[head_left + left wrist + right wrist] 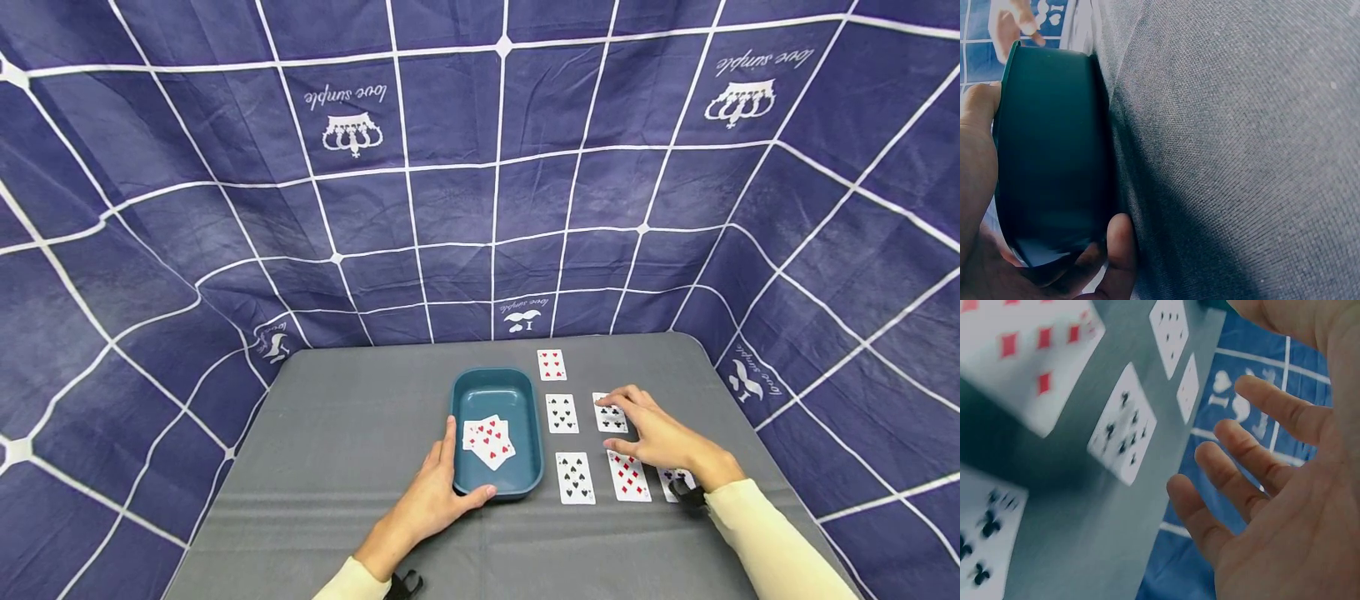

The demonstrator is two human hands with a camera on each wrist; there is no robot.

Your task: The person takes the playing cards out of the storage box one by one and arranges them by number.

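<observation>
My left hand [429,500] grips the near-left corner of a teal tray [534,417], thumb at the near rim and fingers along the left side. In the left wrist view, fingers press the outer wall of the tray [1054,144]. A small overlapping pile of red playing cards [491,446] lies inside the tray. Over on the right, my right hand [652,433] hovers with spread fingers above a clubs card [611,419]. The right wrist view shows a gap between the fingers and that clubs card [1122,428], with nothing held.
Other face-up cards lie right of the tray: a hearts card [551,365], a spades card [562,414], a larger-looking spades card [575,479], a diamonds card [628,478] and a clubs card [671,482] partly under my right wrist. Blue checked cloth [450,200] surrounds the grey table [352,417].
</observation>
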